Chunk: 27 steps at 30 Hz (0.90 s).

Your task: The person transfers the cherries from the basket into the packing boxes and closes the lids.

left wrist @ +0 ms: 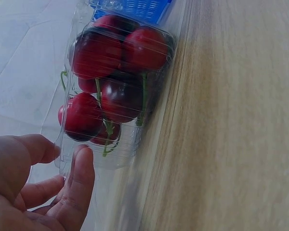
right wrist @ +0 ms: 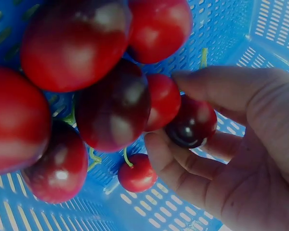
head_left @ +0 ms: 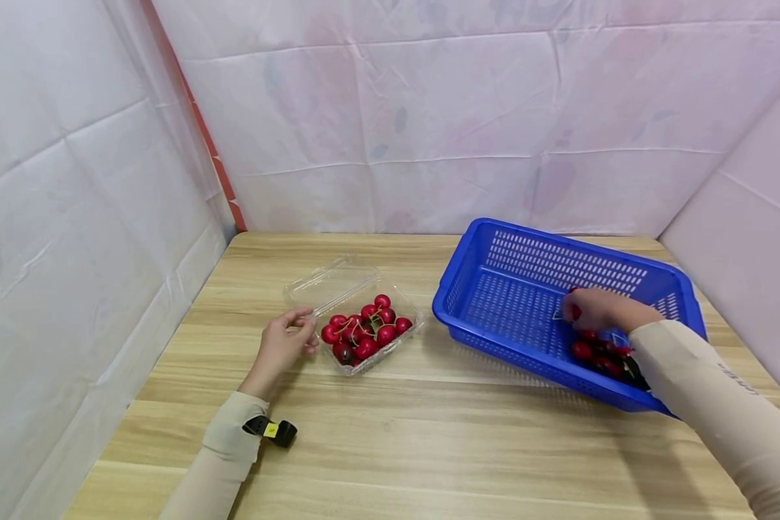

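My left hand (head_left: pixel 284 341) is at the left edge of a clear plastic clamshell box (head_left: pixel 356 371), its thumb and fingers pinching the rim. Red cherries (head_left: pixel 366 348) with green stems fill the box, and its lid (head_left: pixel 328 282) lies folded back. Inside a blue plastic basket (head_left: pixel 494 328), my right hand (head_left: pixel 598 309) has its thumb and fingers curled round a dark cherry (right wrist: pixel 191 122). A brighter red cherry (right wrist: pixel 162 102) sits right by those fingertips. More cherries (head_left: pixel 601 355) lie beneath the right hand, partly hidden by the forearm.
The box and basket stand apart on a wooden table (head_left: pixel 390 448), the basket at the right. White cloth (head_left: pixel 429 130) hangs behind and at both sides. A black strap (head_left: pixel 269 430) is round the left wrist.
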Each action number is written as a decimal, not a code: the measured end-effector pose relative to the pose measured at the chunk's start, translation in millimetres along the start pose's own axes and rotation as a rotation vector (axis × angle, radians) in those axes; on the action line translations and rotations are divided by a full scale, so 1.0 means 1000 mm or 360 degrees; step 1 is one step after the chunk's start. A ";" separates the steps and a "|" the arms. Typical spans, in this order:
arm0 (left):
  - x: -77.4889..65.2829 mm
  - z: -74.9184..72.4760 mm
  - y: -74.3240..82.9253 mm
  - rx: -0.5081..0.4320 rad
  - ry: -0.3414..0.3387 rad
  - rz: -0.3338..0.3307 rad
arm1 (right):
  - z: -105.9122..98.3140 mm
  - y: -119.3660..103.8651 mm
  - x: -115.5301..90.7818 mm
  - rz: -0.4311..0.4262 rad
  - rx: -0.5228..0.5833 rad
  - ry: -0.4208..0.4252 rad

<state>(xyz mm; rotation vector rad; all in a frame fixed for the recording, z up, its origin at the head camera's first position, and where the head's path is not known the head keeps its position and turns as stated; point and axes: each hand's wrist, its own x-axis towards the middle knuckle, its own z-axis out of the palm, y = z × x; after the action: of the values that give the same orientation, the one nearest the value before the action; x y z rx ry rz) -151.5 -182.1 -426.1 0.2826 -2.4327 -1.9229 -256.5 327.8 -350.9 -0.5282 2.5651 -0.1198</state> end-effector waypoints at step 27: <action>0.000 0.001 0.000 -0.0038 0.0005 -0.0019 | -0.022 -0.025 -0.004 -0.0325 -0.0033 0.0682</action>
<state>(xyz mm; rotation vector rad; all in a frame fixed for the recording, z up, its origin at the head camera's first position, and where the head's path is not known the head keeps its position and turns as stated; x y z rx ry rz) -151.8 -181.0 -426.8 0.2998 -2.4101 -1.9536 -255.8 305.7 -324.9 -0.8510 2.9195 -0.3076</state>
